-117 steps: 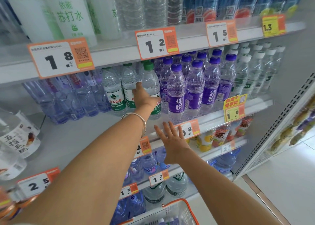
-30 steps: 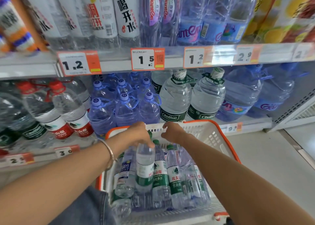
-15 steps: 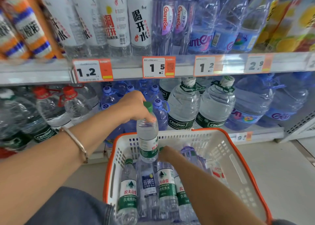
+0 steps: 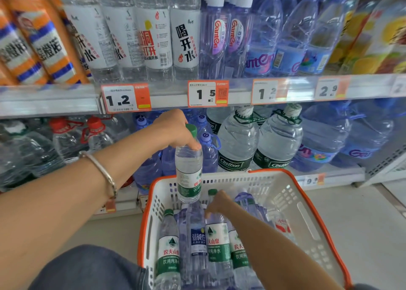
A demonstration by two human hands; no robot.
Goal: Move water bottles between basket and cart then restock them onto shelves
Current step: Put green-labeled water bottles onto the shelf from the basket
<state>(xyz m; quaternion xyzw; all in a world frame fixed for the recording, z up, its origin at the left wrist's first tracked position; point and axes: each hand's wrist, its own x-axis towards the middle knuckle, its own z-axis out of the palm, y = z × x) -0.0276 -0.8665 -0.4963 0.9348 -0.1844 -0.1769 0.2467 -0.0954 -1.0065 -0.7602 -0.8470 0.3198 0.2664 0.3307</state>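
Note:
My left hand (image 4: 175,131) grips a green-capped water bottle (image 4: 189,171) by its neck and holds it upright above the white basket with an orange rim (image 4: 307,215). Several more green-label bottles (image 4: 216,241) and a blue-label bottle (image 4: 198,241) lie in the basket. My right hand (image 4: 217,204) is down inside the basket, its fingers curled round the top of another green-capped bottle (image 4: 212,192). The basket's near end is partly hidden by my arms and knee.
Shelves of bottled water stand right behind the basket: large Cestbon jugs (image 4: 239,140), blue jugs (image 4: 325,140), red-capped jugs (image 4: 66,140). A shelf edge with price tags (image 4: 207,93) runs above my left hand. Pale floor (image 4: 362,219) lies to the right.
I turned from the upper shelf down to the basket. My left hand lifted a green-capped bottle out and raised it; my right hand reached deeper into the basket onto another bottle.

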